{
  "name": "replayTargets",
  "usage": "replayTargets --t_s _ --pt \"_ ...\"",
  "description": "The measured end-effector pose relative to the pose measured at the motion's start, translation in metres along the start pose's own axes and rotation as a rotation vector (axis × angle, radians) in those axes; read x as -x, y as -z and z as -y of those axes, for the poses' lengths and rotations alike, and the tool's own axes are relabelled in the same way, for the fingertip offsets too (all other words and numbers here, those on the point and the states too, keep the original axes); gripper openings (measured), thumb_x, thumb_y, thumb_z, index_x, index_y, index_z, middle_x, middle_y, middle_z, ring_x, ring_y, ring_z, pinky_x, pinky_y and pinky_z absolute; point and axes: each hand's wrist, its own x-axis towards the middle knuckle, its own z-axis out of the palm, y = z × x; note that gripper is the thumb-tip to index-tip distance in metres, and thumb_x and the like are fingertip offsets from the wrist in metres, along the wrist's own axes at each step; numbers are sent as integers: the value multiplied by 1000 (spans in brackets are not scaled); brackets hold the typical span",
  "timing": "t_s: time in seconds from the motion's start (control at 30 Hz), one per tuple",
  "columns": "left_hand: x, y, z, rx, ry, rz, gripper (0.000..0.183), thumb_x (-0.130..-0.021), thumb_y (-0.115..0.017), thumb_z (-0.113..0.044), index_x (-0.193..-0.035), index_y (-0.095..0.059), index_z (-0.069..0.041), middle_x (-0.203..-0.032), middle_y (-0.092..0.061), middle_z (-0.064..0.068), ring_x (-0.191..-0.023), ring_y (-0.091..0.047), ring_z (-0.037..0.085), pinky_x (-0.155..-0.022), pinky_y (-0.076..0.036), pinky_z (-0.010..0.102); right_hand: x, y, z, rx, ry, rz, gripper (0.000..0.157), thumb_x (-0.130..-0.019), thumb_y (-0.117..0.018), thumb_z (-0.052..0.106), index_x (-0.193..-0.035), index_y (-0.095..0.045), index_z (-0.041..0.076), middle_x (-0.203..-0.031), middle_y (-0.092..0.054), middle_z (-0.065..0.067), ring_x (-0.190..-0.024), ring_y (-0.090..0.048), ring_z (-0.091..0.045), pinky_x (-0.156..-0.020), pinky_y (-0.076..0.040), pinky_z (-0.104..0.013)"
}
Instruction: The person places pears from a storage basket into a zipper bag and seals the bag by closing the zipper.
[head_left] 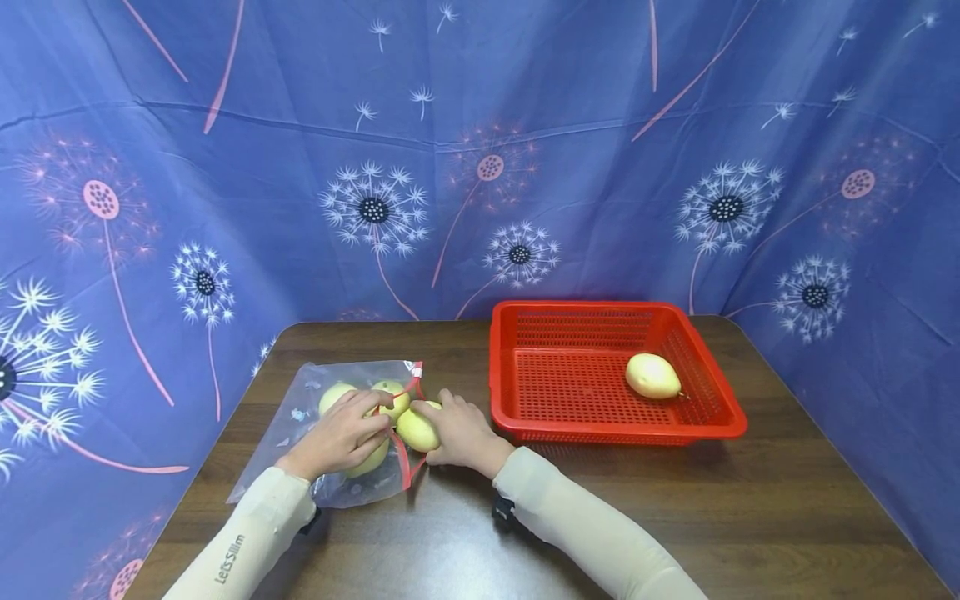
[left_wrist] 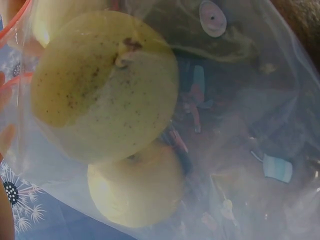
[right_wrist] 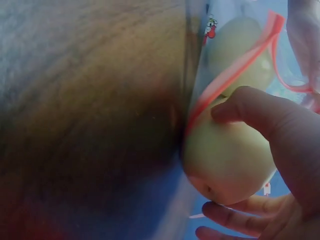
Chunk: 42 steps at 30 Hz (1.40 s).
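A clear zip bag with a red-edged mouth lies at the left of the table, its mouth facing right. Several yellow-green pears are in it; the left wrist view shows a speckled pear through the film, with a paler pear below it. My left hand lies over the bag and holds its red edge with curled fingers. At the mouth, my right hand grips another pear, thumb on one side and fingers around the other. The red strip runs against this pear.
A red plastic basket stands to the right of the bag, with one pear inside near its right wall. The brown wooden table ends at a blue dandelion-print cloth at the back and sides.
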Motion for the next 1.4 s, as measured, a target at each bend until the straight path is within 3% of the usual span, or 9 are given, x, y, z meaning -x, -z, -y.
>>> replayTargets --t_s 0.13,0.3,0.53,0.73,0.87,1.23,1.4 --pt "0 -1 0 2 2 2 32 -107 -42 -32 -84 -58 -15 -109 -62 13 -106 -60 29 -92 -46 46 0 -5 2 -64 -7 -14 82 -66 -87 39 -140 -54 26 -101 -51 -8 -80 -55 -20 -59 -47 -31" --pt "0 -1 0 0 0 6 27 -104 -46 -28 -84 -57 -15 -110 -63 14 -107 -60 30 -91 -46 47 3 -11 3 -133 -2 -40 82 -68 -85 35 -142 -52 24 -108 -51 -8 -85 -53 -20 -62 -48 -31" --pt "0 0 0 3 5 16 22 -102 -49 -25 -86 -59 -15 -111 -62 14 -108 -60 29 -93 -45 46 6 -18 -3 -197 55 -126 78 -69 -87 29 -132 -48 6 -115 -54 -9 -97 -58 -23 -79 -54 -35" --pt "0 -1 0 4 7 11 28 -105 -45 -29 -85 -59 -15 -110 -63 14 -108 -60 29 -91 -45 46 9 -17 -8 -223 85 -145 71 -66 -87 18 -126 -50 7 -109 -51 -7 -82 -60 -21 -70 -54 -33" --pt "0 -1 0 3 11 13 31 -106 -43 -31 -85 -59 -15 -110 -62 13 -108 -60 29 -91 -46 47 10 -15 -7 -172 104 -147 65 -66 -82 11 -123 -51 8 -104 -51 -6 -72 -59 -21 -62 -51 -34" --pt "-1 -1 -2 0 13 18 28 -105 -45 -29 -86 -59 -14 -109 -63 14 -106 -60 28 -92 -45 45 9 -11 -3 120 239 -217 23 -81 -75 17 -98 -60 14 -91 -61 1 -81 -59 -19 -58 -45 -29" --pt "-3 -1 -3 6 19 22 22 -102 -50 -26 -86 -59 -15 -110 -63 13 -107 -60 28 -91 -45 46 10 -7 -6 100 323 -177 18 -84 -73 15 -96 -61 17 -99 -65 5 -91 -59 -17 -64 -44 -28"
